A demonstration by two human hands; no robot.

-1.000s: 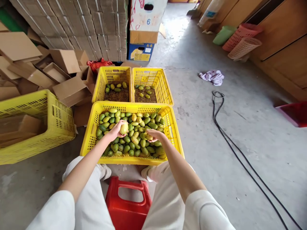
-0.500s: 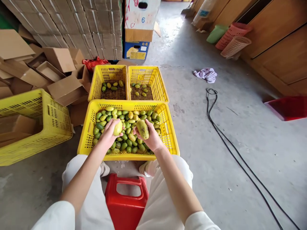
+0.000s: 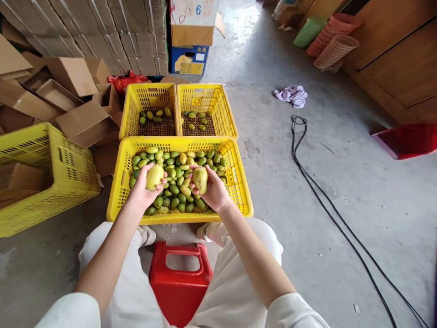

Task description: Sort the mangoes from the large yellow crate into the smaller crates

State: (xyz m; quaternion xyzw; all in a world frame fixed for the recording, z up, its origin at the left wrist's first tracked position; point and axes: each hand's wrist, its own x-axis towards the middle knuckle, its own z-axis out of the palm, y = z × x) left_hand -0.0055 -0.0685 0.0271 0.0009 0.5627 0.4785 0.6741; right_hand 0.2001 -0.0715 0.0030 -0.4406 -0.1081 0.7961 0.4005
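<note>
In my left hand (image 3: 142,190) is a pale yellow-green mango (image 3: 155,177), with the fingers curled around it. Opposite, my right hand (image 3: 215,192) grips a second mango (image 3: 200,181), yellow-green with darker marks. Both hands are over the large yellow crate (image 3: 112,200) in front of my knees, a short gap apart. Many green and yellowish mangoes (image 3: 175,202) lie heaped in that crate, partly hidden by my hands.
Behind stand two smaller yellow crates, left (image 3: 123,111) and right (image 3: 230,111), each holding several mangoes. Another yellow crate (image 3: 73,168) with cardboard is at left, near loose cartons (image 3: 83,120). A red stool (image 3: 179,291) sits between my legs; a black cable (image 3: 327,212) crosses the floor.
Both mangoes are still held but turned in the fingers; the right one now shows a paler side. My left hand has shifted slightly left. The whole view has moved a little.
</note>
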